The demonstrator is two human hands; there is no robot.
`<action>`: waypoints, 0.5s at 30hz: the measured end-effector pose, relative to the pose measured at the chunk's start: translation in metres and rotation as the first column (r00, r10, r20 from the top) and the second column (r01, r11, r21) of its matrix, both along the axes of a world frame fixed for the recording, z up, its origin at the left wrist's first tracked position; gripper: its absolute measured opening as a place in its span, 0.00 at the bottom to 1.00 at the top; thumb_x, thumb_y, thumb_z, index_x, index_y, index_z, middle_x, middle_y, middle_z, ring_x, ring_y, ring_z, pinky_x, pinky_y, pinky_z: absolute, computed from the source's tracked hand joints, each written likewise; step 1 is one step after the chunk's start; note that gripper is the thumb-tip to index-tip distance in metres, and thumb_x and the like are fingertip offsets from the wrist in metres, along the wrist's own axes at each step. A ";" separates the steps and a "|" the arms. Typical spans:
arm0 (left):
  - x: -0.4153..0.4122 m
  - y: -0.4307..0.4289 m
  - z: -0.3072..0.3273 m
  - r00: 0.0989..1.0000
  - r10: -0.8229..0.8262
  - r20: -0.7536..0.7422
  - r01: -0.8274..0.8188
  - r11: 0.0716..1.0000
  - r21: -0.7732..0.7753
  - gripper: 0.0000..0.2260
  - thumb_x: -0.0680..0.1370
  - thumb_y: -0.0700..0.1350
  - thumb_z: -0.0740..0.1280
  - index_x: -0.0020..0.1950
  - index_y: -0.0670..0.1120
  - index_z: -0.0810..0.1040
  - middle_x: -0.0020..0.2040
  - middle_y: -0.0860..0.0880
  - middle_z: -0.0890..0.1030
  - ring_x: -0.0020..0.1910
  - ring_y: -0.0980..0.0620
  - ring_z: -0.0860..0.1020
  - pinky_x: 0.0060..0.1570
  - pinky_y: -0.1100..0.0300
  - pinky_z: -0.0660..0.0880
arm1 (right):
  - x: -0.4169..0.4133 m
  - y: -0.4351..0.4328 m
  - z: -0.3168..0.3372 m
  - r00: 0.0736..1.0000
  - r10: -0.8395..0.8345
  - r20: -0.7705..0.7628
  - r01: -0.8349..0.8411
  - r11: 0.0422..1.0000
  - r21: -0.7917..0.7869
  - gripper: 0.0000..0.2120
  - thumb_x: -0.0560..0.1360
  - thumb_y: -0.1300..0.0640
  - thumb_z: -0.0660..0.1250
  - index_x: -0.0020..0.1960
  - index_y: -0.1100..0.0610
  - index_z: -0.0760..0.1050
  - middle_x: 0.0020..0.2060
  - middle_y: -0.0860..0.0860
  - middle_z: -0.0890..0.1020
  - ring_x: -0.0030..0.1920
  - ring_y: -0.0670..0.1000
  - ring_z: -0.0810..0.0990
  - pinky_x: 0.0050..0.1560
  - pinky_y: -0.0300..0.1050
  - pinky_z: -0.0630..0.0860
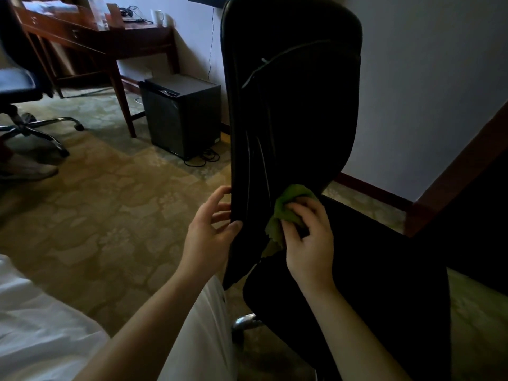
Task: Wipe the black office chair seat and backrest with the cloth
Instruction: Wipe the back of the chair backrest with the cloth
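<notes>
Down low on the backrest (288, 92) now: green cloth (286, 207) bunched in the right hand (308, 237), fingers curled over it, pressing it against the black surface just above the join with the seat (384, 257). Loose corner of the cloth hanging below the knuckles. Left hand (211, 229) just beside, gripping the backrest's left edge at much the same height, thumb across the front, fingers hooked round behind. Both hands close together, only a strip of black upholstery between them. Backrest upright and tall, marked with a few pale seams; seat dark, spreading off to the right under the right forearm. Chrome leg (244, 321) of the base peeking out below the seat.

Underfoot, patterned beige carpet (110, 202). White fabric (33, 312) filling the lower left corner. Back left, a wooden desk (110, 37) with a white mug (158, 17) on top and tangled cables near it. On the floor beside the desk leg, a small black cabinet (181, 114), cords looped at its foot. At the far left edge, a second chair (16, 83) on a chrome star base. Behind the backrest, a plain pale wall (426, 92), dark skirting along its foot.
</notes>
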State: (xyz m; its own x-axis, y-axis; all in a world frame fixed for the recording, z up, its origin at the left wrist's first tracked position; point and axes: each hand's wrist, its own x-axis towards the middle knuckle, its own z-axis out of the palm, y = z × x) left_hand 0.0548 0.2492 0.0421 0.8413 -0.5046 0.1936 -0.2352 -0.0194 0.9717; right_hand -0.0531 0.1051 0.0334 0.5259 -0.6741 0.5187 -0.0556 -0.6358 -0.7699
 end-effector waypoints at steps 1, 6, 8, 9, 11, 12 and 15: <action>0.000 0.000 -0.001 1.000 0.001 -0.003 0.000 1.000 0.007 0.32 0.77 0.35 0.72 0.60 0.75 0.70 0.55 0.55 0.81 0.56 0.61 0.80 0.51 0.66 0.79 | -0.001 -0.002 -0.005 1.000 0.007 -0.022 -0.008 0.999 -0.042 0.11 0.77 0.62 0.71 0.59 0.56 0.82 0.60 0.46 0.75 0.61 0.42 0.75 0.65 0.34 0.72; 0.001 0.002 -0.002 0.999 -0.019 -0.026 0.020 0.999 0.035 0.31 0.77 0.36 0.72 0.59 0.74 0.70 0.52 0.57 0.81 0.54 0.61 0.81 0.49 0.64 0.79 | -0.003 -0.013 -0.006 0.984 -0.025 0.174 -0.114 0.663 0.740 0.08 0.80 0.63 0.68 0.56 0.56 0.83 0.55 0.56 0.83 0.58 0.56 0.82 0.61 0.52 0.79; 0.001 0.003 -0.002 0.999 -0.018 -0.046 0.020 0.999 0.028 0.31 0.76 0.35 0.73 0.60 0.73 0.71 0.52 0.57 0.82 0.53 0.60 0.81 0.48 0.64 0.79 | -0.005 -0.020 0.005 0.947 -0.087 0.308 -0.228 0.490 0.841 0.08 0.81 0.63 0.66 0.53 0.55 0.84 0.50 0.57 0.85 0.54 0.58 0.84 0.57 0.52 0.80; 0.001 0.003 -0.002 0.998 -0.019 -0.052 0.020 1.000 0.021 0.31 0.76 0.35 0.73 0.60 0.72 0.71 0.51 0.57 0.82 0.53 0.60 0.81 0.47 0.65 0.79 | -0.004 -0.023 0.010 0.950 -0.071 0.303 -0.223 0.526 0.821 0.09 0.80 0.63 0.67 0.53 0.54 0.84 0.49 0.56 0.86 0.53 0.56 0.85 0.55 0.51 0.80; -0.001 0.005 -0.001 0.998 -0.024 -0.054 0.024 1.000 0.007 0.30 0.75 0.34 0.73 0.60 0.69 0.73 0.52 0.55 0.82 0.53 0.60 0.81 0.46 0.67 0.79 | -0.001 -0.022 0.019 0.961 -0.015 0.275 -0.191 0.682 0.706 0.08 0.80 0.61 0.69 0.54 0.52 0.84 0.50 0.53 0.86 0.54 0.53 0.85 0.55 0.47 0.80; -0.002 0.005 -0.001 0.998 -0.026 -0.056 0.026 1.000 -0.001 0.29 0.75 0.34 0.74 0.61 0.67 0.74 0.53 0.54 0.82 0.52 0.60 0.82 0.46 0.67 0.79 | 0.002 -0.020 0.022 0.969 0.011 0.247 -0.165 0.771 0.615 0.08 0.79 0.59 0.70 0.54 0.50 0.84 0.52 0.52 0.86 0.55 0.50 0.84 0.57 0.46 0.79; -0.002 0.008 0.001 0.999 -0.022 -0.047 0.021 0.999 -0.031 0.27 0.74 0.34 0.74 0.64 0.62 0.76 0.55 0.51 0.82 0.54 0.57 0.82 0.48 0.67 0.79 | 0.009 -0.014 0.029 0.986 0.085 0.146 -0.122 0.957 0.262 0.10 0.78 0.60 0.72 0.57 0.49 0.82 0.60 0.50 0.80 0.59 0.38 0.78 0.61 0.32 0.73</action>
